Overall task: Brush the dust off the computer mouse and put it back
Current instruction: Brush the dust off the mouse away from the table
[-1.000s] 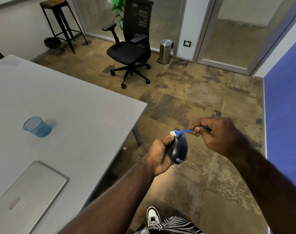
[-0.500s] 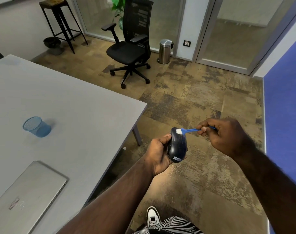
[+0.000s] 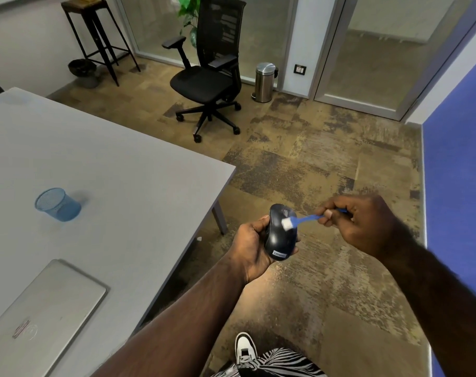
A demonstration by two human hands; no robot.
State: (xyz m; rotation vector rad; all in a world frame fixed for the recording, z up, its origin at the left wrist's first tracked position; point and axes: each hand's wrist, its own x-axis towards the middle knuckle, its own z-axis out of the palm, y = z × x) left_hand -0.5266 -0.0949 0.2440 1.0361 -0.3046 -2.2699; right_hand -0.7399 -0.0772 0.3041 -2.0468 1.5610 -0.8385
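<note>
Gripping the mouse (image 3: 281,235) over bare floor, left hand (image 3: 251,247) risks dropping it; right hand (image 3: 359,224) pinches brush (image 3: 302,220) at 3 o'clock.

— What's cut off?
— The laptop (image 3: 41,319) runs past the bottom-left edge; the left hand's (image 3: 249,247) fingers hide behind the mouse (image 3: 280,235).
— And the brush (image 3: 303,219)?
— Bristles blurred.

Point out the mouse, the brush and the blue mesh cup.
mouse (image 3: 279,236): head view, on its dark top shell.
brush (image 3: 303,219): head view, on the blue handle by the white bristles.
blue mesh cup (image 3: 59,204): head view, on its side wall.
</note>
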